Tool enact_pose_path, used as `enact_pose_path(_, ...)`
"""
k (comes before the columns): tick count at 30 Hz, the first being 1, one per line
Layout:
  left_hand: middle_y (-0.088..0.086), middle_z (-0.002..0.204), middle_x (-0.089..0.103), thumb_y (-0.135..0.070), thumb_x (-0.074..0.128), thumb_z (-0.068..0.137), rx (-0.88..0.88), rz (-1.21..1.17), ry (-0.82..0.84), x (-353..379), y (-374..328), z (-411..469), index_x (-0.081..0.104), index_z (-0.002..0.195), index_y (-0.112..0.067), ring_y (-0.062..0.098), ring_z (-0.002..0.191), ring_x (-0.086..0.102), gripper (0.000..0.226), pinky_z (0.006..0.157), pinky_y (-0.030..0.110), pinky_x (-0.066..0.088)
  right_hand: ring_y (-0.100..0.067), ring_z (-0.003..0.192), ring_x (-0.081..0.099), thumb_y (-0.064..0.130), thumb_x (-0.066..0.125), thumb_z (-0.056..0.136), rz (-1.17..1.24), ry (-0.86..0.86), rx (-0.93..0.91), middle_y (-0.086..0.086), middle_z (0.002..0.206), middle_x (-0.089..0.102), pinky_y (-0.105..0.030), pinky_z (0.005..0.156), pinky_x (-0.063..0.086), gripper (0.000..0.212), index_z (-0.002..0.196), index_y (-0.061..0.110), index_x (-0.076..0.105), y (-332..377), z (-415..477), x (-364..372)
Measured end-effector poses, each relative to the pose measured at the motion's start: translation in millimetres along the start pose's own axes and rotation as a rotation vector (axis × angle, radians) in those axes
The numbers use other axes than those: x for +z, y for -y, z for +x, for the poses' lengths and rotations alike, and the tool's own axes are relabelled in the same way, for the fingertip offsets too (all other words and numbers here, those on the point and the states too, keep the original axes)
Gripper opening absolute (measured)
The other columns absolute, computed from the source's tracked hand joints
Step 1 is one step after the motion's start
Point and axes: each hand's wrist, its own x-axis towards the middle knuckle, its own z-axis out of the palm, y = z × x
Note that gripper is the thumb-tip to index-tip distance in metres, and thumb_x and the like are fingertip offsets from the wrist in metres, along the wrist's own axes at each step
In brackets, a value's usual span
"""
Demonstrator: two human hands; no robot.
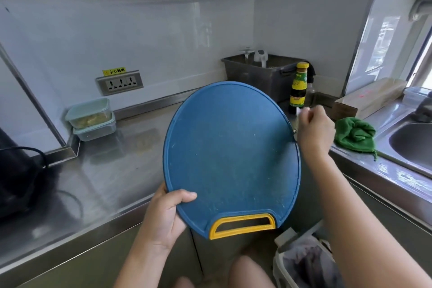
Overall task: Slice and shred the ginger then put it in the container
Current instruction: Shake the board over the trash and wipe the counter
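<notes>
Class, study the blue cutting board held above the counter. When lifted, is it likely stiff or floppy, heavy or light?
Probably stiff: the blue cutting board shows a flat face though the left hand grips only one edge. Likely fairly light, since that thumb pinch seems to carry it tilted. Its smooth face may be slippery.

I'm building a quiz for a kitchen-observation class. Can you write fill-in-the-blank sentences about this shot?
1. The left hand grips the blue cutting board, whose handle is coloured ____.
2. The two lidded containers by the wall are ____ one on the other.
3. The cloth lying beside the sink is coloured ____.

Missing words: yellow; stacked; green.
</notes>
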Motion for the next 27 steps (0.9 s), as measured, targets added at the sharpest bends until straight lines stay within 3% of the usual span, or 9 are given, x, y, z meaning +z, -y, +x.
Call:
enact_pose_path(2,0.01,0.09,0.072,0.022,0.033,0.077,-0.006,0.008,-0.011,4.5,2.9,2.7,0.062,0.098,-0.008,0.024,0.078,0.07,0.047,0.064,0.036,0.059,-0.034,0.072,0.057,0.032,0.042,0.098,0.125,-0.004,-0.122,-0.015,0.075,0.06,-0.032,0.06,0.032,0.033,0.082,0.005,0.051,36.0,-12.7,-8.2)
enact_pose_path(6,0.009,0.088,0.072,0.018,0.049,0.066,-0.017,0.031,0.004,14.5,7.6,7.8,0.063,0.097,-0.008,0.023,0.078,0.07,0.043,0.062,0.034,0.059,-0.027,0.051,0.056,0.034,0.049,0.094,0.267,0.255,-0.526,-0.006,0.06,0.059,-0.032,0.047,0.044,0.029,0.074,0.013,0.047,115.7,-84.7,-9.7)
enact_pose_path(8,0.01,0.083,0.071,0.016,0.053,0.055,-0.003,0.023,0.03,18.2,8.0,8.5,0.069,0.089,-0.009,0.024,0.075,0.069,0.044,0.06,0.032,0.058,-0.026,0.041,0.049,0.031,0.05,0.09,0.27,0.16,-0.784,-0.004,0.053,0.054,-0.031,0.037,0.04,0.029,0.069,0.012,0.048,130.7,-123.8,1.4)
enact_pose_path(10,0.01,0.082,0.071,0.013,0.047,0.061,0.007,-0.005,0.033,19.3,8.9,7.2,0.073,0.082,-0.012,0.025,0.075,0.068,0.042,0.062,0.034,0.058,-0.022,0.039,0.042,0.025,0.051,0.089,0.299,0.069,-0.877,-0.002,0.052,0.047,-0.029,0.033,0.035,0.03,0.063,0.011,0.046,127.4,-138.0,12.6)
enact_pose_path(13,0.012,0.088,0.072,0.018,0.036,0.07,0.002,-0.069,-0.036,13.7,12.5,3.7,0.065,0.095,-0.008,0.028,0.08,0.069,0.046,0.064,0.038,0.059,-0.026,0.046,0.053,0.029,0.05,0.091,0.236,0.039,-0.749,-0.004,0.057,0.054,-0.028,0.04,0.034,0.03,0.066,0.013,0.047,98.1,-113.4,20.2)
enact_pose_path(19,0.007,0.091,0.073,0.013,0.04,0.061,0.043,-0.095,-0.097,-1.1,2.9,-5.0,0.078,0.076,-0.016,0.023,0.079,0.071,0.05,0.063,0.035,0.059,-0.043,0.091,0.06,0.026,0.039,0.097,-0.161,0.203,0.132,-0.028,0.099,0.064,-0.039,0.071,0.042,0.027,0.098,0.002,0.052,-29.1,-14.6,14.7)
enact_pose_path(21,0.007,0.093,0.073,0.012,0.04,0.061,0.041,-0.113,-0.1,-2.9,0.7,-4.2,0.078,0.076,-0.018,0.023,0.08,0.071,0.05,0.063,0.036,0.059,-0.043,0.089,0.057,0.025,0.038,0.097,-0.114,0.105,0.129,-0.028,0.097,0.062,-0.039,0.068,0.036,0.028,0.093,0.0,0.052,-41.4,-12.3,11.5)
enact_pose_path(24,0.006,0.094,0.073,0.011,0.04,0.062,0.047,-0.128,-0.093,1.2,0.6,0.3,0.078,0.076,-0.019,0.022,0.081,0.071,0.05,0.066,0.036,0.059,-0.04,0.074,0.054,0.026,0.04,0.098,0.018,-0.029,-0.041,-0.015,0.072,0.055,-0.035,0.06,0.025,0.029,0.079,0.005,0.045,-12.7,-21.9,0.5)
enact_pose_path(27,0.006,0.094,0.073,0.011,0.04,0.062,0.048,-0.128,-0.096,6.2,0.6,3.3,0.078,0.074,-0.019,0.022,0.08,0.071,0.05,0.063,0.035,0.059,-0.038,0.062,0.052,0.029,0.045,0.097,0.123,-0.066,-0.206,-0.009,0.062,0.05,-0.036,0.055,0.029,0.03,0.076,0.007,0.046,29.9,-44.9,-11.9)
